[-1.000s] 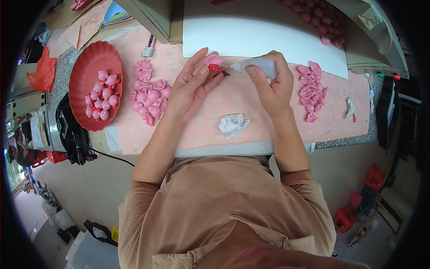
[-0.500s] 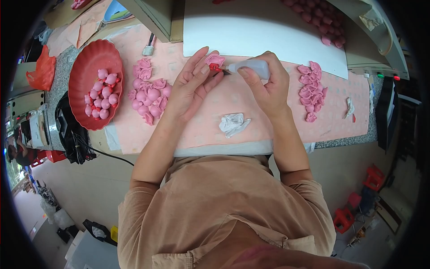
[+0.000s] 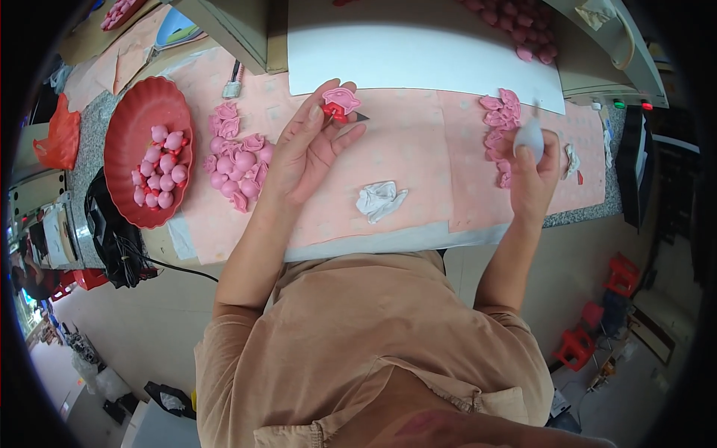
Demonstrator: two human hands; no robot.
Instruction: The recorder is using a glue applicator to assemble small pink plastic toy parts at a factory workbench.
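In my left hand (image 3: pixel 299 157) a small pink hollow piece (image 3: pixel 341 98) with a red bow (image 3: pixel 334 113) on it is pinched between thumb and fingers. A dark pointed tip sticks out beside the bow; what it belongs to is unclear. My right hand (image 3: pixel 536 175) grips a whitish squeeze bottle (image 3: pixel 529 140), held over a group of pink ruffled pieces (image 3: pixel 502 112) on the right of the table. Left of my left forearm lies a pile of pink balls and ruffled pieces (image 3: pixel 240 166). A crumpled white tissue (image 3: pixel 380 200) rests between my arms.
A red scalloped bowl (image 3: pixel 123 179) with pink balls and red bits stands at the left. White paper (image 3: pixel 411 56) covers the back under a grey shelf frame (image 3: pixel 239 33), with more pink pieces (image 3: pixel 523 33) at its far right. A black bag (image 3: pixel 112 231) and cable hang at the left edge.
My right hand has carried the squeeze bottle away from the pink piece to the right. My left hand still holds the piece, now turned with its hollow side showing. The view has shifted slightly.
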